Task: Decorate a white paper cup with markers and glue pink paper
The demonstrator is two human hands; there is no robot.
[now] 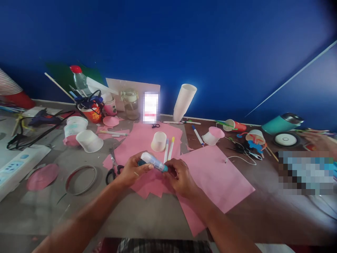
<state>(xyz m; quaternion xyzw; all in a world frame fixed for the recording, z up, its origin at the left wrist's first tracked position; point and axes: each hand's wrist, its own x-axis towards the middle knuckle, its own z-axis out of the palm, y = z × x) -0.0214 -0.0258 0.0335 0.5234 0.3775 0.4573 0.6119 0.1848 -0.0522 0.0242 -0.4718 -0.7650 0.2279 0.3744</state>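
Note:
My left hand [134, 170] is closed around a small white-and-blue squeeze bottle [154, 161] that looks like a glue bottle, tilted with its teal end to the right. At that teal end, the fingers of my right hand [182, 175] are curled and pinch it. Both hands are above pink paper sheets [150, 188]. Just beyond them stands a white paper cup [158, 141], beside two markers [170, 148]. Black-handled scissors [112, 172] lie left of my left hand. Under my right forearm spreads a larger pink sheet [218, 175].
A tape roll [81, 180] and power strip [23, 168] lie to the left. Stacked paper cups [185, 102], a lit phone screen [151, 107] and a glass jar [131, 105] stand at the back. A teal flask [283, 123] lies right, near another person's hand [322, 142].

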